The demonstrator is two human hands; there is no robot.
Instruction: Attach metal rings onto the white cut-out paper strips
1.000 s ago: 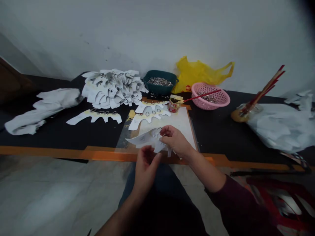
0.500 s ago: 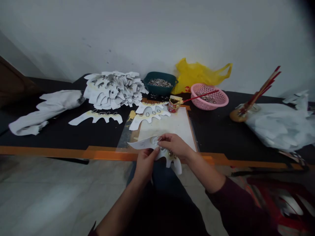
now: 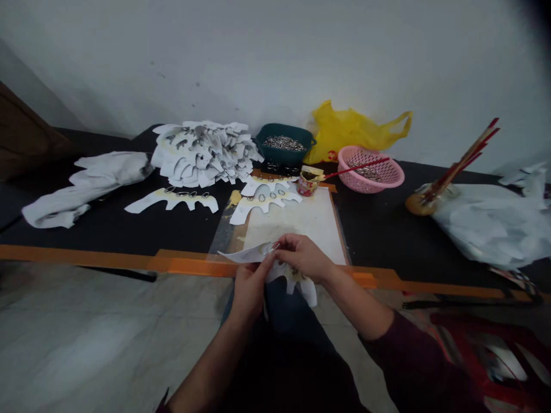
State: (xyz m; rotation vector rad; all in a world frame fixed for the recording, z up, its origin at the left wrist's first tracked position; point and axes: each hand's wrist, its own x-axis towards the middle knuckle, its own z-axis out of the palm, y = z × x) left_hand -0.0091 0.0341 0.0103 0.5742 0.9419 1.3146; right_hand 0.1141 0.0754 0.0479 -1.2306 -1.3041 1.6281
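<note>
Left hand [image 3: 248,289] and right hand [image 3: 305,257] pinch a white paper cutout [image 3: 249,254] just above the orange edge of the counter [image 3: 387,241].

Both hands are closed on the paper, and the right fingers [image 3: 286,244] are close beside a small metal ring [image 3: 275,246]. I think a grip near the ring is best, because this thin paper can bend easily. Behind the hands, a pale board [image 3: 293,226] carries a ringed paper cutout [image 3: 262,206]. Farther on the counter are a pile of paper cutouts [image 3: 202,152], a green basket [image 3: 284,152] of metal rings [image 3: 282,143], and a pink basket [image 3: 370,179].
</note>
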